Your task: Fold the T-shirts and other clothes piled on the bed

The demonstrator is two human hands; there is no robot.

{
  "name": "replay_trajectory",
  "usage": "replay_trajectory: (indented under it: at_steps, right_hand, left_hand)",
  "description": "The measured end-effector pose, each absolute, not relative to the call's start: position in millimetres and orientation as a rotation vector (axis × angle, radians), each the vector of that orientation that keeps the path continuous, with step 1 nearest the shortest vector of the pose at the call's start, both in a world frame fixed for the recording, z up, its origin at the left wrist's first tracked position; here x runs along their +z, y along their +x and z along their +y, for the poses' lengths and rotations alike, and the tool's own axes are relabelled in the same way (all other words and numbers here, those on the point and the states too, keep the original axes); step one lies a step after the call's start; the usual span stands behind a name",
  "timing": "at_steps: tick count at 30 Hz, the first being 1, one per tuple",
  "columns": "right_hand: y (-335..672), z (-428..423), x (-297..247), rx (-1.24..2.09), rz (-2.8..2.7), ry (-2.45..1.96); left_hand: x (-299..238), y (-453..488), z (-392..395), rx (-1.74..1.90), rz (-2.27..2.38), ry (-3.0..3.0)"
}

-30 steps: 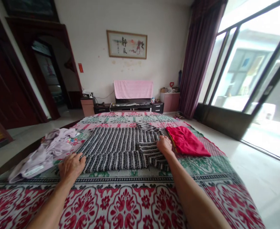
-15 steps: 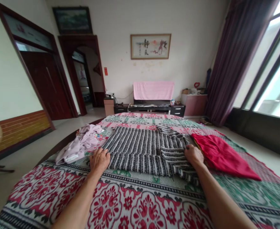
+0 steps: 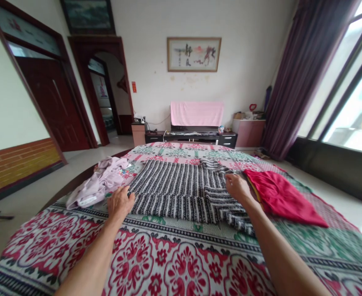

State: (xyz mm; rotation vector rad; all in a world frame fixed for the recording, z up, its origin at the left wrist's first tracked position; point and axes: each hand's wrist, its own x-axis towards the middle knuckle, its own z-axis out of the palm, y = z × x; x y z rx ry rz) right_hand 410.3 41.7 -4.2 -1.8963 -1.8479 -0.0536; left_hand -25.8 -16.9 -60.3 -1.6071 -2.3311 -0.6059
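A black-and-white striped knit garment (image 3: 175, 189) lies spread flat across the patterned bedspread (image 3: 168, 255). My left hand (image 3: 119, 202) rests on the garment's near left edge, fingers curled down onto the cloth. At the folded right part of the same garment is my right hand (image 3: 237, 186), its fingers bent and pressing on the fabric. Whether either hand pinches the cloth is hidden by the backs of the hands.
A crumpled lilac garment (image 3: 100, 181) lies left of the striped one. A red folded cloth (image 3: 279, 197) lies to its right. Beyond the bed stand a low TV cabinet with a pink cloth (image 3: 197, 113), dark doors at left and a window with purple curtain at right.
The view swung left a second ago, then steadied. Both hands stay on the striped garment; the right hand has slid a little further in from the right edge.
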Motion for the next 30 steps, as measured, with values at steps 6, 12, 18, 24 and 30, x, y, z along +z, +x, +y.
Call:
replay_trajectory:
  at_steps: [6, 12, 18, 24, 30]
  right_hand:
    - [362, 35, -28, 0.047, -2.177, -1.601]
    - [352, 27, -43, 0.049, -2.185, -1.706]
    - [354, 26, -39, 0.066, -2.152, -1.688]
    - [348, 18, -15, 0.062, -2.342, -1.431]
    - [353, 2, 11, 0.563, -2.738, -1.495]
  left_hand:
    - [-50, -49, -21, -0.414, -2.532, -1.457]
    - [-44, -47, -21, -0.363, -2.674, -1.449]
    - [-42, -35, -23, -0.446, -2.594, -1.45]
    - [-39, -38, -25, -0.477, -2.665, -1.447]
    - [-38, -40, -27, -0.507, -2.705, -1.422]
